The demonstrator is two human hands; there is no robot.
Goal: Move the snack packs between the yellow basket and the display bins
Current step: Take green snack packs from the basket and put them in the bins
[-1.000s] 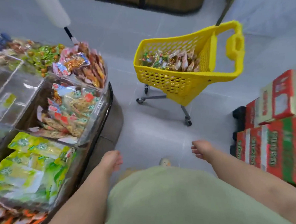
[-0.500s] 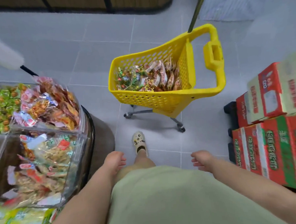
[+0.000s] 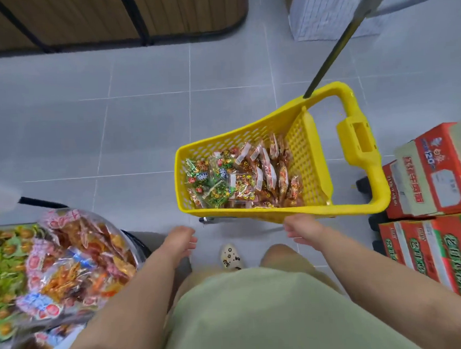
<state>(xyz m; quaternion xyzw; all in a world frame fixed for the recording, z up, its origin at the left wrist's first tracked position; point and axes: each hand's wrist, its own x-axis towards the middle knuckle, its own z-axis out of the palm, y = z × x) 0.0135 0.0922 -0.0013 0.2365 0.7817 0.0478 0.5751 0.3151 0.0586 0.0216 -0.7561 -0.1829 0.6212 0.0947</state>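
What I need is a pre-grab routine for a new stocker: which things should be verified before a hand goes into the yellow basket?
1. Left hand free: ok, loosely curled, holding nothing.
2. Right hand free: ok, holding nothing, at the near rim of the yellow basket; whether it touches the rim, cannot tell.
3. Snack packs in the basket: ok, a pile covers its floor.
4. Basket within reach: ok, likely, since its rim is right by the right hand.
5. Room in the nearest display bin: not ok, packs are heaped high.
6. Black pole at the basket's far corner: ok, clear of the packs.
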